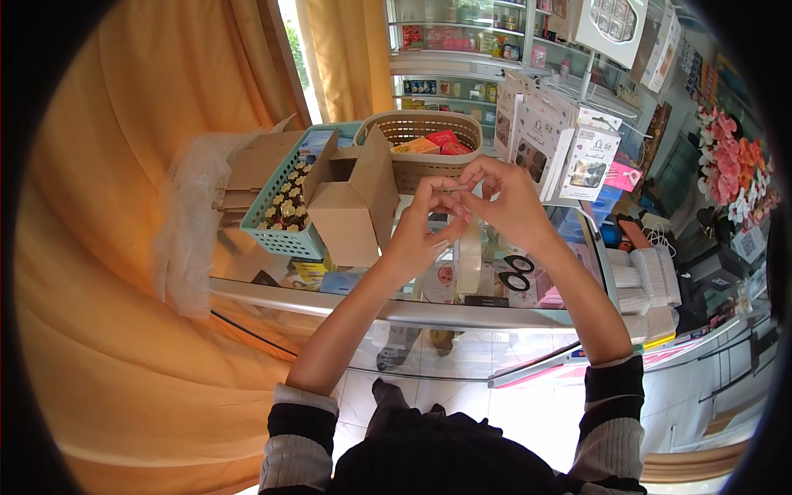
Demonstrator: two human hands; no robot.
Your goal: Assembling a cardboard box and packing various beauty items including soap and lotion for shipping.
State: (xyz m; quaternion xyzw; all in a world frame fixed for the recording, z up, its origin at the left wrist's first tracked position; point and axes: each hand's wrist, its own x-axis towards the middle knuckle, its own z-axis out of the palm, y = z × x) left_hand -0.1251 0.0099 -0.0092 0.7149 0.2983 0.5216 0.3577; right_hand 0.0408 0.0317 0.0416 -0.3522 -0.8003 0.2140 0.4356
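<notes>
My left hand (424, 219) and my right hand (508, 201) meet above the glass display counter. Between their fingertips is a thin pale strip (458, 187), pinched from both sides; it is too small to make out fully. Just below my hands stands a wide roll of clear tape (469, 263), its upper part hidden by my fingers. Black-handled scissors (517, 273) lie to the right of the roll, under my right wrist. To the left of my left hand, a brown cardboard box (346, 216) stands upright with its top flaps raised.
A teal plastic basket (291, 244) holds jars with gold flower-shaped lids. Behind stands a beige basket (427, 162) with small red and orange boxes. Press-on nail packs (538, 139) hang at right. Flattened cardboard (257, 164) and bubble wrap (195, 216) lie left; wrapped parcels (649, 278) are stacked right.
</notes>
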